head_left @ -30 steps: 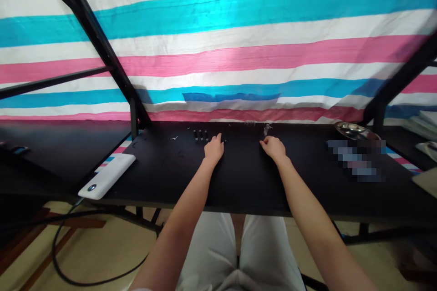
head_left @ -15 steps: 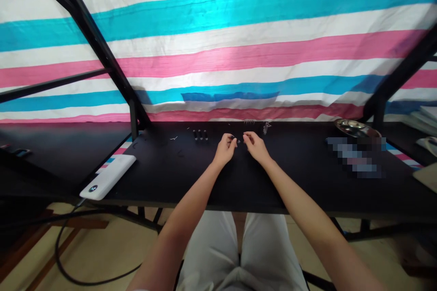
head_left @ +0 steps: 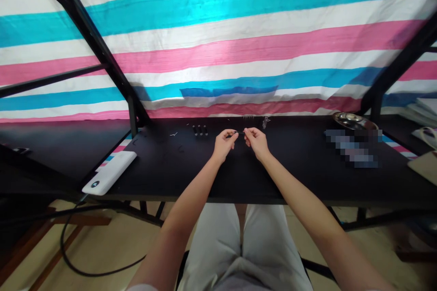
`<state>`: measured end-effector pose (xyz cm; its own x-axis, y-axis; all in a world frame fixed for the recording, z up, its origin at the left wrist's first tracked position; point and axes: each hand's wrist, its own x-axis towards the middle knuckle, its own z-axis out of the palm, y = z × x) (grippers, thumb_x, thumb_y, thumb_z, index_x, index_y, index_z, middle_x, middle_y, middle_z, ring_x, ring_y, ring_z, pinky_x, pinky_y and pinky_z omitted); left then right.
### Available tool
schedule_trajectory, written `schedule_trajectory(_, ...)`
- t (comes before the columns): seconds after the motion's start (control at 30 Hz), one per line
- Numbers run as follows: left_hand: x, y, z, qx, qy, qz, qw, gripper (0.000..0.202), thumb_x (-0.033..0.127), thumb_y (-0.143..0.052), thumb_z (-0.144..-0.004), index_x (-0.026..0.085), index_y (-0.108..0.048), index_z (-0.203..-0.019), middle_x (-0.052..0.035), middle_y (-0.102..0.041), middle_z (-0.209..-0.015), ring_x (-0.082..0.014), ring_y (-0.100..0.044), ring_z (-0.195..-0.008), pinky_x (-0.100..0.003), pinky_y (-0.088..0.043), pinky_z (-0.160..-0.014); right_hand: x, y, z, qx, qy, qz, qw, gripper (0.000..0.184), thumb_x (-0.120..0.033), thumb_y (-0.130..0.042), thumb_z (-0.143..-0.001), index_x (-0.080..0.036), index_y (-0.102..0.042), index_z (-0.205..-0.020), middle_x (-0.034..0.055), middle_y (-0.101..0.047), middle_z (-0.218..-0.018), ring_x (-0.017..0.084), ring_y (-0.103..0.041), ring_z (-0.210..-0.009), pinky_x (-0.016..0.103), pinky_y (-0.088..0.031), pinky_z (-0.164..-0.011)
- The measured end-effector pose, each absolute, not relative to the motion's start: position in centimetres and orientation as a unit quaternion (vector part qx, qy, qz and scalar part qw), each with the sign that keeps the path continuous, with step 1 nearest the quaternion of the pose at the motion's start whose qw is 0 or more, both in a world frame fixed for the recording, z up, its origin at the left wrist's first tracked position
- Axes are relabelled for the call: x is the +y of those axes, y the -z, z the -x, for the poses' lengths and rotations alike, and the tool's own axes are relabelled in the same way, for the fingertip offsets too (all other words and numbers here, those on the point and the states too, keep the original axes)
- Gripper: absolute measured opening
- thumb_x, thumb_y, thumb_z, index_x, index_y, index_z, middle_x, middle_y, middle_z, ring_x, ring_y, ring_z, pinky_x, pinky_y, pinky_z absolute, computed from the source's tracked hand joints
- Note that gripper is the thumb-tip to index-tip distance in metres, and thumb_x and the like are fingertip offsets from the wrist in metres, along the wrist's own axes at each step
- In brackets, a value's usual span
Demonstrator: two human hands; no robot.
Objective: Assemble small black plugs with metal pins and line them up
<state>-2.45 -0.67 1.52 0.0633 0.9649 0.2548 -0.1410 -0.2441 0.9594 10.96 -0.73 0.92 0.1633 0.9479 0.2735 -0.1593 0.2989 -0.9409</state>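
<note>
My left hand [head_left: 224,146] and my right hand [head_left: 256,143] meet over the black table, fingertips almost touching. Between them is a small dark rod-like piece [head_left: 241,133], each hand pinching one end. The piece is too small to name, and fingers cover its ends. Left of my hands, three short black cylinders [head_left: 200,130] with pale ends lie side by side. Beyond my right hand is a row of tiny dark parts [head_left: 248,117] near the table's back edge. A little cluster of shiny, clear-looking bits [head_left: 265,122] lies to their right.
A white power bank [head_left: 111,173] with a cable lies at the table's left edge. At the right are a shiny metal dish [head_left: 355,121] and a blurred-out item [head_left: 353,149]. White scraps [head_left: 174,134] lie on the black table [head_left: 164,173]. Striped sheeting [head_left: 218,54] hangs behind.
My hands have come together, and my right fingers now pinch the dark piece that was at my left fingertips. A tiny greyish part seen between the hands no longer shows. The view has shifted slightly.
</note>
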Motion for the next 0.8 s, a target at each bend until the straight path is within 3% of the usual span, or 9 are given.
schedule_trajectory(0.23, -0.65, -1.45, 2.39, 0.395, -0.570, -0.532, 0.485, 0.031, 0.038, -0.068, -0.066, 0.013, -0.059, -0.082, 0.0014, -0.057, -0.068, -0.0011, -0.041, -0.037, -0.018, -0.028, -0.036, -0.36, -0.41, -11.31, -0.497, -0.389, 0.420, 0.652, 0.035, -0.052, -0.063, -0.068, -0.018, -0.055, -0.069, -0.0036, -0.051, -0.053, 0.006, -0.038, -0.040, 0.022, -0.030, -0.039)
schedule_trajectory(0.8, -0.66, -1.85, 2.33, 0.382, -0.577, -0.505, 0.516, 0.033, 0.039, -0.069, -0.065, 0.012, -0.059, -0.081, -0.0016, -0.061, -0.071, -0.0014, -0.041, -0.036, -0.017, -0.023, -0.033, -0.26, -0.56, -11.65, -0.544, -0.287, 0.443, 0.652, 0.034, -0.052, -0.057, -0.074, -0.018, -0.056, -0.072, -0.0017, -0.053, -0.059, 0.009, -0.046, -0.050, 0.023, -0.038, -0.050)
